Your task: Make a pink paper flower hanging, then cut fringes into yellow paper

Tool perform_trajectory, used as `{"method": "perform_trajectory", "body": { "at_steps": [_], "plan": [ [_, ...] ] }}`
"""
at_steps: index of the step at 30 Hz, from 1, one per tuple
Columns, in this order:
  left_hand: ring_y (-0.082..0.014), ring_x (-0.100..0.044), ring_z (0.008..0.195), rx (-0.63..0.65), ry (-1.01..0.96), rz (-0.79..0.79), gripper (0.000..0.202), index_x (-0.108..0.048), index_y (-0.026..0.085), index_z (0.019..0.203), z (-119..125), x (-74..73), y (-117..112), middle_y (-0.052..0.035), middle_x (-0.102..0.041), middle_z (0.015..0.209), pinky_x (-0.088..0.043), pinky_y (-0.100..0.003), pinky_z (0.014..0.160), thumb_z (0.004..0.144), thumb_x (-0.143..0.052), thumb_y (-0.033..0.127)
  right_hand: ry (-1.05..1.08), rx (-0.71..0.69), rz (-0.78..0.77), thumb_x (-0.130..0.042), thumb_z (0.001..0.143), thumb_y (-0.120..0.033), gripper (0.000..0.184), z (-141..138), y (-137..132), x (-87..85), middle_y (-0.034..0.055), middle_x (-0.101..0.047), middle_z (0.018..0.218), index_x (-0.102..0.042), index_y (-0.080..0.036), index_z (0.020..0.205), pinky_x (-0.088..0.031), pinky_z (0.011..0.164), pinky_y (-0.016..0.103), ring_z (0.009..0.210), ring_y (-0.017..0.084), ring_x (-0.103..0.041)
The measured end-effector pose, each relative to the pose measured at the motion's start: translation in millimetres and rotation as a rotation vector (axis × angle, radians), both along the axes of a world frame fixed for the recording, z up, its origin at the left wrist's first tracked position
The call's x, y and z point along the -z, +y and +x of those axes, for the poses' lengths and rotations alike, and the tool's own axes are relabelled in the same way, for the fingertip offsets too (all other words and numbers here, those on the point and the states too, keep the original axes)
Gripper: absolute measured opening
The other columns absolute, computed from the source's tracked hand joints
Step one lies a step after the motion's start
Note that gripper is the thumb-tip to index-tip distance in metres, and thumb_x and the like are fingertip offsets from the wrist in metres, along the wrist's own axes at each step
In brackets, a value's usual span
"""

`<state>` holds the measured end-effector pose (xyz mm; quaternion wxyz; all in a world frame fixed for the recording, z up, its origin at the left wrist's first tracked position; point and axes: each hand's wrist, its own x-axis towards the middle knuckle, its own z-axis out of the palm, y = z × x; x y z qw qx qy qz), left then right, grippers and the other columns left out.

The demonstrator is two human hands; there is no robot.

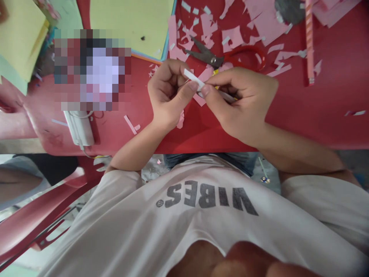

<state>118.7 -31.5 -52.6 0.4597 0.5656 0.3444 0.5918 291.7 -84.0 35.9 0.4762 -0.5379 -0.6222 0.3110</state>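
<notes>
Between the fingertips of both my hands is a narrow white strip [191, 77], possibly paper, held just above the red table. My left hand [168, 94] pinches it from the left, thumb against curled fingers. From the right, my right hand [243, 102] pinches the same strip between thumb and forefinger. A pale, slim piece [227, 96] shows under the right fingers; whether it belongs to the strip I cannot tell. Just beyond my hands lie scissors [211, 59] with red handles, their blades spread. Pink paper scraps [200, 99] lie beneath and around my hands.
Yellow paper sheets [129, 23] are stacked at the back. Many pink cuttings [232, 38] and a pink striped pencil [309, 42] lie at the back right. A white power strip [78, 129] with a cable lies left, near the red table's [317, 127] front edge. A red chair [52, 207] stands lower left.
</notes>
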Motion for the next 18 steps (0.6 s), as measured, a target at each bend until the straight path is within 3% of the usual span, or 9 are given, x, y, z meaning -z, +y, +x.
{"method": "perform_trajectory", "body": {
  "at_steps": [7, 12, 15, 18],
  "plan": [
    [-0.0144, -0.071, 0.078, 0.008, 0.008, -0.093, 0.048, -0.065, 0.028, 0.107, 2.9, -5.0, -6.4, 0.0027, -0.043, 0.080, -0.058, -0.026, 0.068, 0.099, -0.077, 0.074, 0.055, 0.006, 0.046, -0.077, 0.102, -0.035, 0.017, -2.4, 4.9, 9.7, -0.0022, -0.063, 0.067, -0.074, -0.028, 0.086, -0.036, 0.058, 0.036, 0.056, 0.014, -0.045],
    [-0.0154, -0.071, 0.076, -0.005, 0.039, -0.109, 0.048, -0.065, 0.027, 0.103, 5.0, -13.1, -8.0, 0.0029, -0.043, 0.077, -0.060, -0.028, 0.068, 0.100, -0.075, 0.074, 0.088, 0.001, 0.000, -0.083, 0.099, -0.043, 0.023, -2.7, 6.0, 16.7, -0.0024, -0.068, 0.071, -0.068, -0.029, 0.089, -0.038, 0.055, 0.035, 0.055, 0.015, -0.053],
    [-0.0122, -0.066, 0.063, 0.017, 0.030, -0.088, 0.046, -0.065, 0.025, 0.095, 7.5, -23.7, -7.5, 0.0047, -0.039, 0.071, -0.058, -0.026, 0.063, 0.102, -0.075, 0.069, 0.106, -0.045, -0.047, -0.087, 0.096, -0.049, 0.030, -2.2, 6.3, 18.1, -0.0029, -0.070, 0.072, -0.065, -0.030, 0.088, -0.037, 0.053, 0.035, 0.054, 0.015, -0.054],
    [-0.0057, -0.051, 0.052, 0.093, -0.058, -0.019, 0.040, -0.064, 0.023, 0.086, 8.6, -33.0, -5.5, 0.0058, -0.038, 0.068, -0.048, -0.019, 0.053, 0.102, -0.079, 0.057, 0.099, -0.090, -0.101, -0.086, 0.096, -0.052, 0.032, -1.3, 7.5, 18.7, -0.0035, -0.071, 0.072, -0.064, -0.031, 0.087, -0.036, 0.051, 0.035, 0.055, 0.016, -0.056]
  ]
}}
